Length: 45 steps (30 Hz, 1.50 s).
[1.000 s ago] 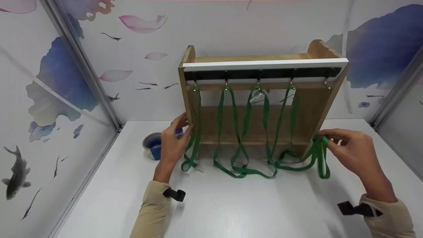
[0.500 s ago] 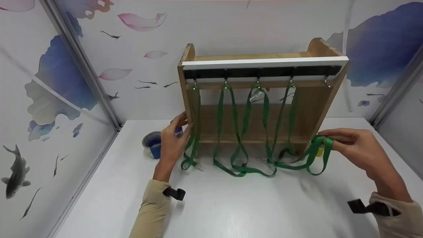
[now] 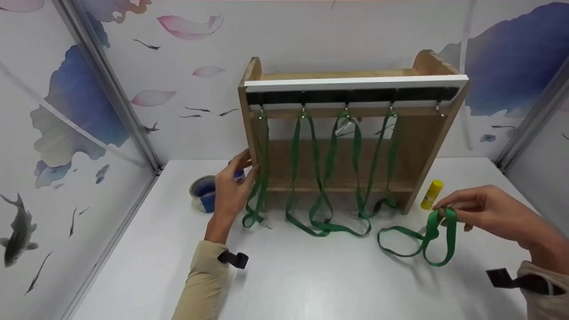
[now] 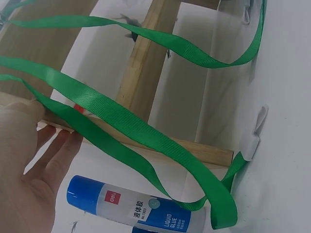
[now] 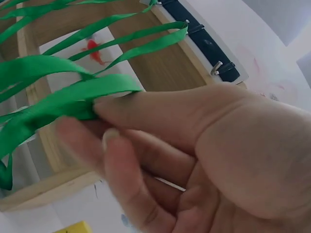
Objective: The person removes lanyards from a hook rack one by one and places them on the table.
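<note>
A wooden rack (image 3: 438, 146) stands upright, a black strip (image 3: 326, 95) with several hooks under its top shelf. My left hand (image 3: 232, 186) grips its left side panel, thumb at the front edge. Pinched between thumb and fingers of my right hand (image 3: 493, 213) is a green lanyard (image 3: 451, 235), its loop drooping over the table to the right of the rack. In the right wrist view the band of this lanyard (image 5: 63, 99) runs out from the fingertips. Several green lanyards (image 3: 357, 149) hang from the other hooks, their lower ends on the table. The rightmost hook (image 3: 438, 107) carries nothing.
Right of the rack stands a yellow glue stick (image 3: 431, 194), close to my right fingers. A tape roll (image 3: 202, 184) sits beside my left hand. In the left wrist view, a blue-capped liquid glue bottle (image 4: 121, 204) shows near the rack's side. Printed walls enclose the white table (image 3: 293, 284).
My right hand has moved right and toward me with the lanyard, away from the rack, its loop now apart from the others. The yellow glue stick came into view. My left hand stays put.
</note>
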Available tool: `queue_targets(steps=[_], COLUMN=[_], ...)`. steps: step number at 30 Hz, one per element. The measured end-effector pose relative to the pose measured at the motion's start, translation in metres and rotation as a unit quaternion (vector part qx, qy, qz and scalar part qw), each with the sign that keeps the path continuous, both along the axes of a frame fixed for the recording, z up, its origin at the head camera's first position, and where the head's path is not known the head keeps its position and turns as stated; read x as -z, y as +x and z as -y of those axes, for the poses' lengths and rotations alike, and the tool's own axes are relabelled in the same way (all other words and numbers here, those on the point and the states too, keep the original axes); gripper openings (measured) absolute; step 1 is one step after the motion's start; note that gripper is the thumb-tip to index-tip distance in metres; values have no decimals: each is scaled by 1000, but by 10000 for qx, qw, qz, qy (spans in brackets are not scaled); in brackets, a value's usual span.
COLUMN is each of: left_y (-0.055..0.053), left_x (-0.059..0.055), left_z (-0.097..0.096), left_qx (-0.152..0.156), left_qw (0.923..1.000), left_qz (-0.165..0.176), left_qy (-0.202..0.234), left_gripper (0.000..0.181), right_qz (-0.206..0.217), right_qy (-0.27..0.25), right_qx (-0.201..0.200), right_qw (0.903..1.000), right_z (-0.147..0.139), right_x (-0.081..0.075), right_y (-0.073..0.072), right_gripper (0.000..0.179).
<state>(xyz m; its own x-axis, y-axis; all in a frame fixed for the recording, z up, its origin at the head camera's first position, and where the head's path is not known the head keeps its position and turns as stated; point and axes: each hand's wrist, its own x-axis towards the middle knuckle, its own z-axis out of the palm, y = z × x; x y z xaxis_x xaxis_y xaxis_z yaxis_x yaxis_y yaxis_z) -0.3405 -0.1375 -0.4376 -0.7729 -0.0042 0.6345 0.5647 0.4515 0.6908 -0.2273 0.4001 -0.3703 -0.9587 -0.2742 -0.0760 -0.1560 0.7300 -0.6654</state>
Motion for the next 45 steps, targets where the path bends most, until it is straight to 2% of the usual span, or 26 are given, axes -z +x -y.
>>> queue_targets(steps=[3,6,12,15,19,24,28,30,34,37,40,42,45], left_y=[1,1,1,0,0,0,0,0,-1,-1,0,0,1], left_x=[0,0,-4,-5,-4,-3,-2,-2,-1,0,1,1,2], left_z=[0,-1,-3,-3,-2,-2,-1,0,0,0,1,1,1], left_qx=[-69,-74,-2,0,-4,33,56,78,135,133,116,100,117], left_qw=[10000,10000,10000,10000,10000,10000,10000,9999,9998,9998,9999,9999,9999], left_qz=[19,36,-1,-36,-20,3,5,-21,-67,-68,-43,-5,40], left_qy=[-14,-34,-17,-32,-37,-9,41,77,108,105,110,110,105], left_gripper=[47,47,47,46,46,46,46,46,46,46,45,46,46], right_qz=[-4,-189,-1016,-1161,-1049,-587,-238,-322,-690,-494,-64,85,180], right_qy=[430,850,1483,1712,1802,1263,802,659,712,872,1166,1373,1496], right_qx=[4,199,548,584,200,-584,-1050,-1079,-812,-892,-1030,-998,-810], right_qw=[9991,9960,9822,9766,9778,9885,9909,9914,9918,9910,9878,9855,9853], right_z=[0,2,15,32,57,73,70,65,53,48,51,55,60], right_x=[1,3,10,20,44,75,86,84,78,79,83,87,92], right_y=[-2,-4,-7,-12,-19,-23,-25,-26,-25,-21,-18,-18,-21], right_gripper=[25,22,16,17,20,21,30,33,41,75,105,105,78])
